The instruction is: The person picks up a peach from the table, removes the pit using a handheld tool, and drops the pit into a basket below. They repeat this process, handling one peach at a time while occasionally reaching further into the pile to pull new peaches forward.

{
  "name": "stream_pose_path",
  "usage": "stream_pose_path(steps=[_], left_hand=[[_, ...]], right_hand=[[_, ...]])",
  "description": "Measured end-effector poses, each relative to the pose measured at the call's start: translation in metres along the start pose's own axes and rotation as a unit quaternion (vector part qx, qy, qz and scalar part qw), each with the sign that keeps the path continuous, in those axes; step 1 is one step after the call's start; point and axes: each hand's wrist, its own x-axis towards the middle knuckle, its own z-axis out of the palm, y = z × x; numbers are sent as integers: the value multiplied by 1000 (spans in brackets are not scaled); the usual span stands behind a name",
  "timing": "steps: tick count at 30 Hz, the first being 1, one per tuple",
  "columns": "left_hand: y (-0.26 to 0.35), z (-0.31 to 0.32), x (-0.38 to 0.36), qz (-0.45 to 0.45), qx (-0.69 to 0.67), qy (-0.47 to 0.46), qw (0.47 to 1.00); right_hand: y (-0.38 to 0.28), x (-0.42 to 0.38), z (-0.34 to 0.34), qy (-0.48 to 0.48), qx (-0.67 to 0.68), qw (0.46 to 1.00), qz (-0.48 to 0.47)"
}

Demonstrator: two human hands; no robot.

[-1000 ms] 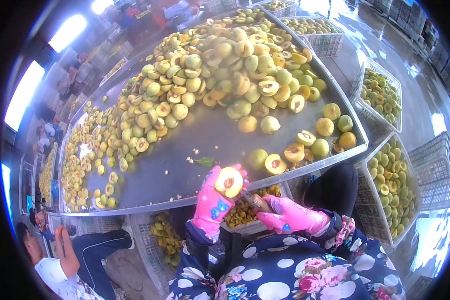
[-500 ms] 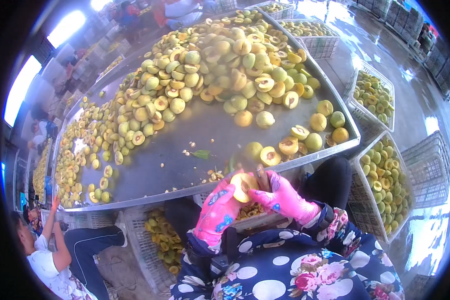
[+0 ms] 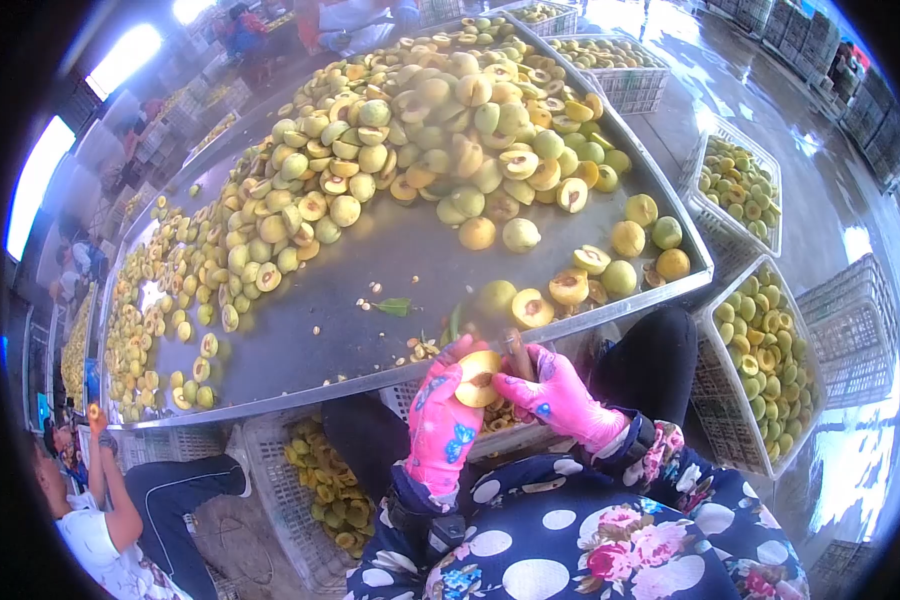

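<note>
My left hand (image 3: 438, 425), in a pink patterned glove, holds a peach half (image 3: 478, 378) with its yellow cut face turned up and a brown hollow or stone in the middle. In a matching glove, my right hand (image 3: 570, 402) is closed around a tool with a wooden handle (image 3: 516, 352) that sticks up beyond the fingers. Its working end meets the peach half and is hidden by fruit and fingers. Both hands are over my lap, just before the metal table's near rim (image 3: 370, 384). Cut peaches (image 3: 532, 308) lie on the table close by.
A large heap of halved peaches (image 3: 370, 160) covers much of the table. Crates of fruit stand at right (image 3: 765, 370) and below left (image 3: 330, 490). A green leaf (image 3: 392, 306) and scattered bits lie on the metal. Another person (image 3: 120, 510) sits at left.
The view has shifted slightly. My hands keep hold of the peach half and the tool, and the peach half has turned a little. The co-worker's raised hand at left has moved.
</note>
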Motion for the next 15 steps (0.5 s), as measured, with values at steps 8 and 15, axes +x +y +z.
stream_pose_path(steps=[8, 15], left_hand=[[-8, -6, -7, -65, -9, -17, 998], [-27, -21, -5, 22, 271, 30, 962]], right_hand=[[11, 8, -4, 32, -201, 978, -40], [32, 15, -6, 65, -259, 958, -100]])
